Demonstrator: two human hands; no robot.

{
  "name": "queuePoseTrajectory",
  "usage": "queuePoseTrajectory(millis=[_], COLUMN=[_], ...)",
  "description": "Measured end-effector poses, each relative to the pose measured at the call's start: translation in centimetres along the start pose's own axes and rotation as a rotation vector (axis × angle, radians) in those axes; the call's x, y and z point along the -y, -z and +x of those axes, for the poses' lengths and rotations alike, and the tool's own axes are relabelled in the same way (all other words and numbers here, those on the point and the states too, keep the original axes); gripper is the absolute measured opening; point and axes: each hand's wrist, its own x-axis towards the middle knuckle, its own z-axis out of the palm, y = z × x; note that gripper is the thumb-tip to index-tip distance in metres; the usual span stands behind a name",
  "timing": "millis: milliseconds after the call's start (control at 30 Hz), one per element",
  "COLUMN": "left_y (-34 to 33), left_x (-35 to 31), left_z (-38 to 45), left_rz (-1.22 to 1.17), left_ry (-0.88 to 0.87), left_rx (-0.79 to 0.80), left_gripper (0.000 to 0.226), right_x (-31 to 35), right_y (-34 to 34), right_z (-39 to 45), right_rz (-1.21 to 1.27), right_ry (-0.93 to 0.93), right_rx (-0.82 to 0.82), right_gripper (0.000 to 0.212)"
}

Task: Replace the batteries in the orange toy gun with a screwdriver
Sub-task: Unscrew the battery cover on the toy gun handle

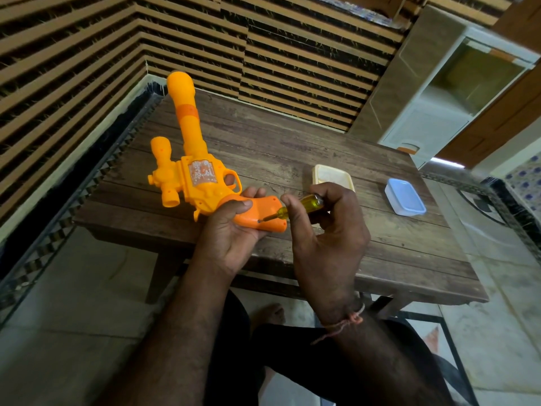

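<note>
On the worktop (292, 148): a dark wooden plank surface standing against a wall of brown and tan stripes
Orange toy gun (190, 159): held above the near left part of the worktop, barrel pointing away toward the wall, a scope along its left side, the darker orange grip turned toward the person
Left hand (231, 230): wraps the gun's grip from below, thumb laid across its upper face, fingertips showing past the far edge
Screwdriver (295, 208): yellow see-through handle, short metal shaft slanting down and left, tip resting on a small dark spot on the grip's face
Right hand (328, 227): curled round the screwdriver's handle, thumb and fingers pinching it, a reddish thread tied at the wrist
Cream container (332, 174): sits on the worktop just behind the right hand, partly hidden by it
Blue-lidded container (405, 200): on the worktop to the right, well apart from the hands
White cabinet (456, 92): stands beyond the worktop's far right corner
Below: the person's dark-clothed legs and a bare foot over a pale tiled floor
</note>
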Motion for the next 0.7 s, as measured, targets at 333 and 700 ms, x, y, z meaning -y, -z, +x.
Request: queuePoseTrajectory(millis=[333, 700], left_y=[0.6, 0.6], left_x=[0.3, 0.3], left_z=[0.3, 0.2], left_rz=[0.027, 0.054], left_ry=[-0.013, -0.018], left_rx=[0.032, -0.005], left_gripper=[0.049, 0.043], right_x=[0.1, -0.3], right_y=[0.1, 0.2], right_z=[0.6, 1.2], right_rz=[-0.049, 0.206], right_ry=[-0.012, -0.120], right_rx=[0.049, 0.177], right_gripper=[0.031, 0.036])
